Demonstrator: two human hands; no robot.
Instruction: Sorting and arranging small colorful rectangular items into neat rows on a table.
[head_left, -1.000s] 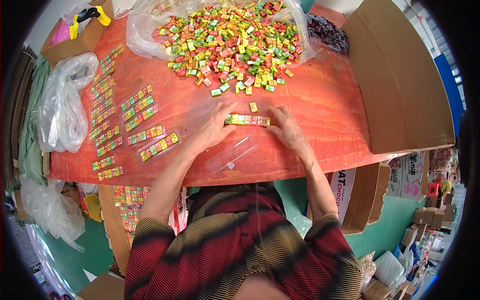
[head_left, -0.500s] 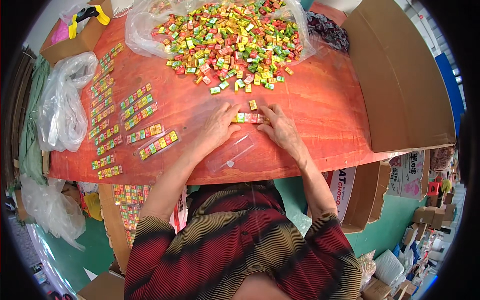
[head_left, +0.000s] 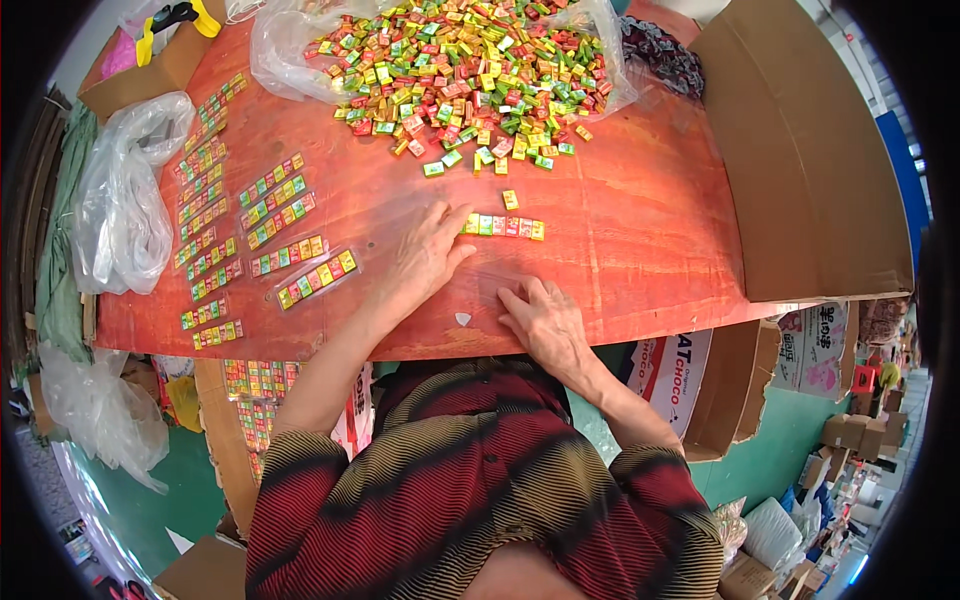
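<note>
A short row of small red, yellow and green candy-like boxes (head_left: pixel 503 226) lies on the red table. My left hand (head_left: pixel 428 248) rests at the row's left end, fingers stretched and slightly apart, fingertips by the end box. Just beyond the row sits a single yellow box (head_left: pixel 510 200). Nearer to me, my right hand (head_left: pixel 547 322) has bent fingers down at the right end of a clear plastic tray, which hardly shows against the tabletop. Its fingertips seem to pinch the tray's edge. A small whitish piece (head_left: pixel 462 319) lies left of that hand.
A heap of loose boxes (head_left: pixel 470 75) spills from a clear bag at the back. Filled clear trays (head_left: pixel 317 279) stand in columns on the left, beside a crumpled plastic bag (head_left: pixel 125 210). A tall cardboard box (head_left: pixel 810 170) borders the right side.
My right hand has left the row's right end and come down toward me to the clear tray. My left hand stays by the row, which keeps its place.
</note>
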